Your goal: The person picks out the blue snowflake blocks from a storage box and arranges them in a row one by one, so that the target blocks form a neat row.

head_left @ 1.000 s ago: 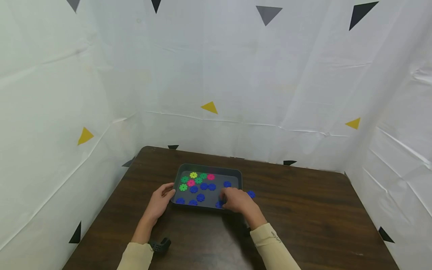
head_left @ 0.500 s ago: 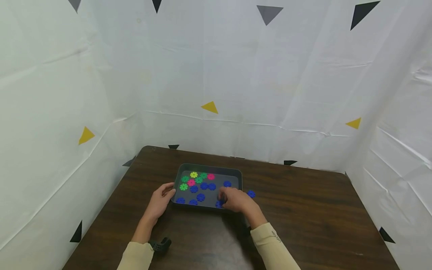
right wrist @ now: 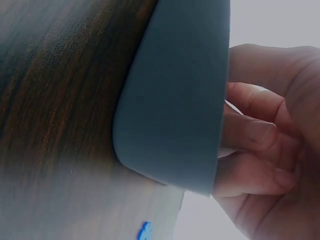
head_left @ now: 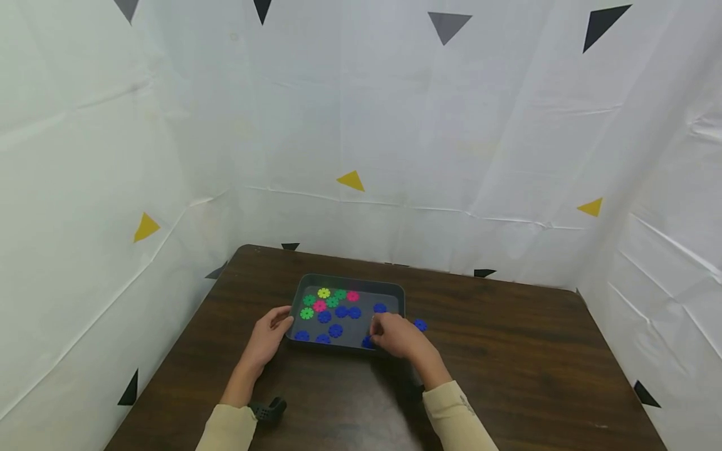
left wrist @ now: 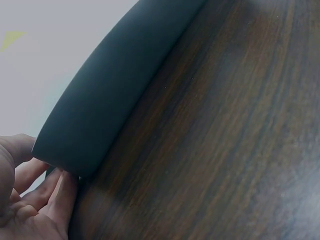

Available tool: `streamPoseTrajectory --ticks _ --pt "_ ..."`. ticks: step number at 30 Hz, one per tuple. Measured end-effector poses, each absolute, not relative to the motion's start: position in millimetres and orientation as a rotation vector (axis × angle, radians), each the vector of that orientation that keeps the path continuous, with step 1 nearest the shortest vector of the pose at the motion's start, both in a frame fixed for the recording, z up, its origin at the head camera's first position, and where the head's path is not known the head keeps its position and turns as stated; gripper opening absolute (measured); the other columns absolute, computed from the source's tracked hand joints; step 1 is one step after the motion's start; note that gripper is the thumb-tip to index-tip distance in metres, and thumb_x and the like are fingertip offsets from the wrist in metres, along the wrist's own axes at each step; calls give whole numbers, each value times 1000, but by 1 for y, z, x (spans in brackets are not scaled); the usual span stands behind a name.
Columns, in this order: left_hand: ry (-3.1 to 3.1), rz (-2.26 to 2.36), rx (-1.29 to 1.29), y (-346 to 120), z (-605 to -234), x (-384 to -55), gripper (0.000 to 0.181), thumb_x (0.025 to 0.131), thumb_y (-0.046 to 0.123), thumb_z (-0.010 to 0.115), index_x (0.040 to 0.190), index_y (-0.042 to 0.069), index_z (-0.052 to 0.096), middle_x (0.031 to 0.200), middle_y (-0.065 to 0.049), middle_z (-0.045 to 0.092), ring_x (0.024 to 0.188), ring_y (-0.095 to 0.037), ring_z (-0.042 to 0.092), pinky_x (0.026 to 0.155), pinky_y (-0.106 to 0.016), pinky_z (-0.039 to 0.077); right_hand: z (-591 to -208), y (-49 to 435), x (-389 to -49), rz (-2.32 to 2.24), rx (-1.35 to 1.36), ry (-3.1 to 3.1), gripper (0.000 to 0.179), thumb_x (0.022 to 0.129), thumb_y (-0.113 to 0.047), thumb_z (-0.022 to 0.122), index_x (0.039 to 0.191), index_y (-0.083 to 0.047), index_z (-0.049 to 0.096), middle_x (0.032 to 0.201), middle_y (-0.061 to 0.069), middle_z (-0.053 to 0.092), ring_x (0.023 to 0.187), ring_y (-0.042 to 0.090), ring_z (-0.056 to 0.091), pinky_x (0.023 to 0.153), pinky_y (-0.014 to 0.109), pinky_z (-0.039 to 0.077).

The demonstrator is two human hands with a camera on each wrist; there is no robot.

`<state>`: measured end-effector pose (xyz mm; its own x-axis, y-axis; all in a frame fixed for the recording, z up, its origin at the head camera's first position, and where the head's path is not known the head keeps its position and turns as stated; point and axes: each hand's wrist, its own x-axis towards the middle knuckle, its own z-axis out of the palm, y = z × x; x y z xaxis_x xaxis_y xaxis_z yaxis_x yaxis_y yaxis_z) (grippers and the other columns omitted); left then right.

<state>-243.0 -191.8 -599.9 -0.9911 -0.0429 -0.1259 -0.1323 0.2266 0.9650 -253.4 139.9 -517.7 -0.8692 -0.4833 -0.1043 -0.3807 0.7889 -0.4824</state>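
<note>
A dark grey rectangular tray (head_left: 389,289) sits on the table and holds several flat, notched plastic discs. My left hand (head_left: 265,338) grips its front left corner; the left wrist view shows the thumb at the rim and fingers against the wall. My right hand (head_left: 397,335) reaches over the front right corner with curled fingers, close to a blue notched disc (head_left: 368,342). In the right wrist view, the tray wall (right wrist: 172,100) hides the fingertips of the right hand (right wrist: 270,135), so any pinch is concealed. Other blue discs (head_left: 335,330) lie across the tray.
Green discs (head_left: 309,300), a yellow disc (head_left: 324,292) and pink discs (head_left: 352,295) cluster at the tray's back left. One loose blue disc (head_left: 420,325) lies on the brown wooden table (head_left: 507,363), right of the tray. White sheeting (head_left: 406,125) hangs behind.
My right hand has shifted slightly to the right, and less of the blue disc by its fingertips shows. The left hand and the tray stay in place.
</note>
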Motion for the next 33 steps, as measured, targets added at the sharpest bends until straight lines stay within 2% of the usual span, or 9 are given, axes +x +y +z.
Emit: streamPoseTrajectory --ticks 6,9,13,16,20,24,30,33 --pt "2400 1889 -172 -192 -599 -243 49 113 35 58 156 12 53 162 -16 53 153 -38 47 127 -61 35 -517 151 -245 -850 -628 2784 8 107 -17 68 99 -14 67 101 -1 69 85 14 59 78 38 52" --pt "2407 1880 -169 -191 -598 -242 49 113 34 58 156 12 53 162 -17 53 152 -39 48 125 -62 37 -518 157 -240 -941 -565 2855 6 106 -20 70 102 -17 67 104 -3 69 79 13 56 72 34 50" --pt "2406 1887 -178 -191 -598 -242 49 113 34 58 156 12 54 161 -16 54 151 -38 49 124 -62 39 -523 165 -236 -1052 -508 2918 8 104 -21 72 101 -24 66 99 -6 67 72 11 53 65 30 46" --pt "2402 1896 -181 -191 -598 -242 48 113 35 57 156 13 54 161 -16 54 151 -37 49 124 -62 39 -528 170 -234 -1151 -470 2926 7 104 -23 73 102 -23 66 97 -8 67 69 11 52 63 29 46" --pt "2400 1905 -175 -191 -597 -242 49 114 35 57 156 12 54 161 -17 54 151 -37 50 125 -61 38 -531 178 -232 -1302 -383 2920 7 103 -21 74 105 -19 68 99 -3 67 71 13 52 65 28 46" --pt "2399 1905 -180 -190 -598 -241 49 113 35 57 156 12 54 161 -16 55 151 -37 49 125 -62 38 -533 187 -229 -1423 -273 2916 6 104 -19 74 107 -18 69 95 1 65 71 15 51 63 27 44" --pt "2405 1874 -183 -190 -598 -241 49 114 36 56 157 13 53 163 -16 52 154 -39 46 126 -63 35 -540 201 -228 -1680 -227 2896 4 104 -16 74 106 -14 71 80 9 57 62 13 47 54 25 39" --pt "2407 1864 -180 -191 -597 -242 50 114 37 55 158 14 52 164 -16 51 154 -40 46 126 -64 35 -542 207 -230 -1754 -194 2929 5 103 -16 75 106 -13 73 76 6 55 59 9 44 53 24 39"
